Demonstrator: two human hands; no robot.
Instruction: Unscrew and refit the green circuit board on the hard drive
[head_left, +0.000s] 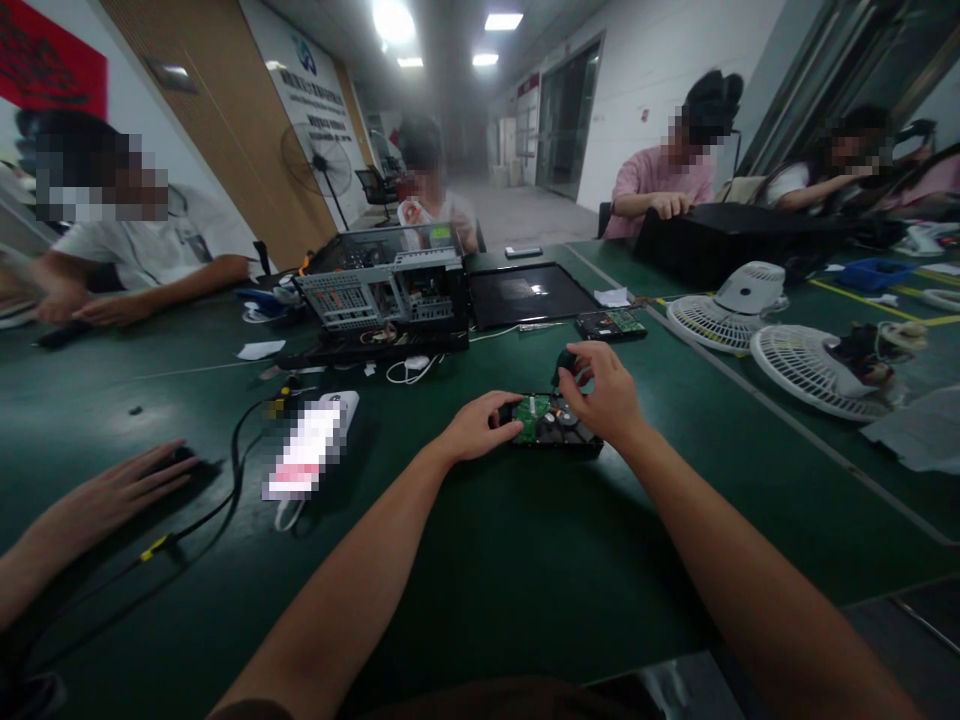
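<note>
A hard drive (570, 432) lies on the green table in front of me, its green circuit board facing up. My left hand (484, 425) grips the drive's left end between thumb and fingers. Above the board, my right hand (600, 390) is closed around the dark handle of a screwdriver (564, 368), which stands roughly upright. Its tip points down at the board; whether it sits in a screw is too small to tell. A second hard drive (611, 324), also with green board showing, rests farther back.
An open computer case (386, 290) stands back left, beside a black panel (529, 293). White fan parts (814, 370) lie to the right. A lit phone (311, 450) and a black cable (238, 450) are at left, near another person's hand (112, 495). Several people sit around the table.
</note>
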